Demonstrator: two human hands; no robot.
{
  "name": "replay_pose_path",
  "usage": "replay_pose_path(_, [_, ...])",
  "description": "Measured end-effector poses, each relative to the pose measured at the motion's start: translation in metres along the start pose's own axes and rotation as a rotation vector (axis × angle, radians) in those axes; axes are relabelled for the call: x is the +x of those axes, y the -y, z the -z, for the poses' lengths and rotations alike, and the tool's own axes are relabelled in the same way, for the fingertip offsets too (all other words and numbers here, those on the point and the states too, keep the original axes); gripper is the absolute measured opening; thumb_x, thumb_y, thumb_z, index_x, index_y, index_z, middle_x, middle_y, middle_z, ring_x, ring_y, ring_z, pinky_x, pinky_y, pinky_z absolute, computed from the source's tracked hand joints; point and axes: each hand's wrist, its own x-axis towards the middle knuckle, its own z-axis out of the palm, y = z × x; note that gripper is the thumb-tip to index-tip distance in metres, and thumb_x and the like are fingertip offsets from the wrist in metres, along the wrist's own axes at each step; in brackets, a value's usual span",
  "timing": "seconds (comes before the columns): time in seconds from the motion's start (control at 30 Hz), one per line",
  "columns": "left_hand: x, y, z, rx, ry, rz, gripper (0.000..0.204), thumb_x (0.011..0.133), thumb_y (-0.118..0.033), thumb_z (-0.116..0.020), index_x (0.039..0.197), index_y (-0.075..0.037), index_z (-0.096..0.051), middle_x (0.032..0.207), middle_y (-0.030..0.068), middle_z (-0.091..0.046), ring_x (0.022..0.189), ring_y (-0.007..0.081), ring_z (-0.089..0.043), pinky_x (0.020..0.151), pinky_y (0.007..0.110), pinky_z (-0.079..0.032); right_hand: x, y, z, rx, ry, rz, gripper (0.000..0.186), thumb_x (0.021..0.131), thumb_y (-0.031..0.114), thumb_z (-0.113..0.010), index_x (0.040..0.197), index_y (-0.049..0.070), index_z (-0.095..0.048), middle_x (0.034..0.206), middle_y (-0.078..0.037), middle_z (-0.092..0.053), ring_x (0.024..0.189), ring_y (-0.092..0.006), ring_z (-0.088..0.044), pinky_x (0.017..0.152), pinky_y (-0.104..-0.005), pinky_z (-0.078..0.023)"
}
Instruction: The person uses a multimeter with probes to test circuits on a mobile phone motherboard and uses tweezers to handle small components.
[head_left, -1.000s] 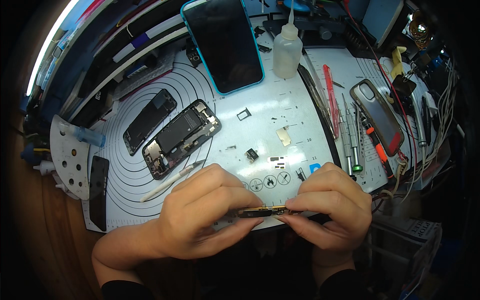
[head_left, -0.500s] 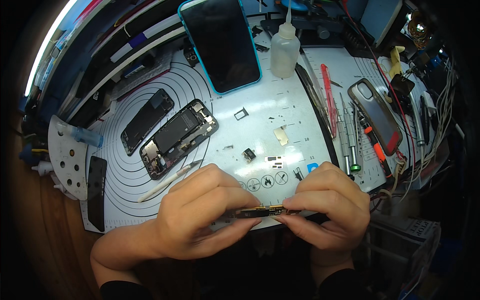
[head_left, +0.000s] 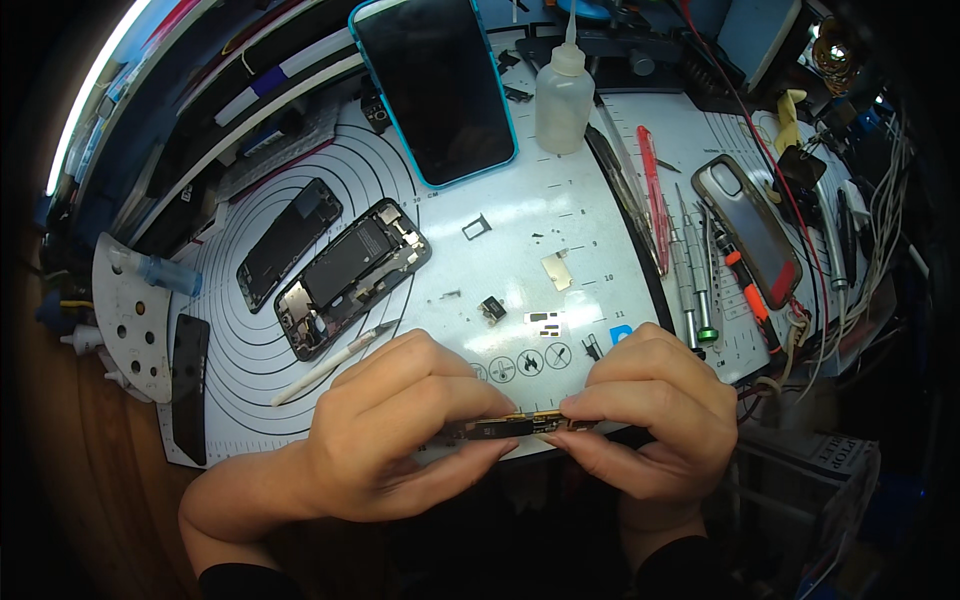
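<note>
A slim phone circuit board, dark with gold edges, is held level near the mat's front edge. My left hand pinches its left part between thumb and fingers. At its other end, my right hand grips it the same way; the fingers hide both ends. Just beyond my left hand lies a white-handled knife. An opened phone body rests past it, its battery and inner parts showing. Ahead of the board sit a small camera module, a metal shield plate and a SIM tray.
A blue-cased phone and a squeeze bottle stand at the back. Screwdrivers, red tweezers and a clear phone case lie right. To the left are a detached screen and a dark strip-shaped panel.
The whole view has shifted a little, so things on the mat appear slightly farther left. Both hands keep their pinch on the circuit board, with barely any movement.
</note>
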Motion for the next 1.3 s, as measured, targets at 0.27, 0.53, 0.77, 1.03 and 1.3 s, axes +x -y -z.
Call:
replay_pose_path(0.27, [-0.0002, -0.0003, 0.0004, 0.004, 0.004, 0.003, 0.036, 0.079, -0.002, -0.093, 0.109, 0.003, -0.075, 0.093, 0.0111, -0.068, 0.077, 0.0198, -0.065, 0.065, 0.03, -0.048, 0.0004, 0.0004, 0.0019, 0.002, 0.016, -0.007, 0.031, 0.071, -0.002, -0.09, 0.098, 0.001, -0.077, 0.088, -0.011, -0.072, 0.076, -0.0276, -0.069, 0.065, -0.0363, -0.055])
replay_pose_path(0.53, [0.0003, -0.0013, 0.002, 0.0, 0.016, 0.006, 0.037, 0.078, -0.003, -0.094, 0.109, 0.003, -0.076, 0.093, 0.0113, -0.068, 0.076, 0.0201, -0.064, 0.064, 0.03, -0.047, 0.0005, 0.0007, 0.0023, 0.003, 0.017, -0.01, 0.03, 0.071, 0.0, -0.091, 0.098, 0.001, -0.077, 0.088, -0.011, -0.073, 0.076, -0.0271, -0.07, 0.065, -0.0361, -0.056])
replay_pose_path(0.77, [-0.0011, 0.0001, 0.0017, 0.002, 0.008, -0.002, 0.036, 0.077, -0.003, -0.094, 0.108, 0.003, -0.075, 0.092, 0.0112, -0.068, 0.075, 0.0201, -0.064, 0.063, 0.03, -0.047, -0.0012, -0.0005, 0.0013, 0.012, -0.002, -0.03, 0.03, 0.072, 0.002, -0.093, 0.098, 0.001, -0.077, 0.088, -0.011, -0.074, 0.077, -0.0272, -0.072, 0.067, -0.0357, -0.057])
replay_pose_path(1.03, [-0.0002, 0.0, 0.0025, 0.007, 0.014, -0.008, 0.036, 0.078, -0.004, -0.094, 0.108, 0.004, -0.075, 0.092, 0.0111, -0.068, 0.074, 0.0196, -0.064, 0.062, 0.03, -0.046, -0.0006, 0.0, 0.0023, 0.028, -0.004, -0.032, 0.03, 0.072, 0.002, -0.094, 0.097, 0.002, -0.077, 0.087, -0.011, -0.074, 0.077, -0.0272, -0.072, 0.067, -0.0353, -0.057])
replay_pose_path(1.3, [-0.0001, -0.0006, 0.0032, -0.001, 0.026, 0.004, 0.036, 0.078, -0.004, -0.094, 0.108, 0.004, -0.075, 0.092, 0.011, -0.068, 0.075, 0.0194, -0.064, 0.063, 0.03, -0.047, -0.0008, 0.001, 0.0024, 0.029, -0.001, -0.042, 0.03, 0.072, 0.002, -0.094, 0.097, 0.002, -0.077, 0.087, -0.011, -0.074, 0.077, -0.0267, -0.072, 0.067, -0.0348, -0.057])
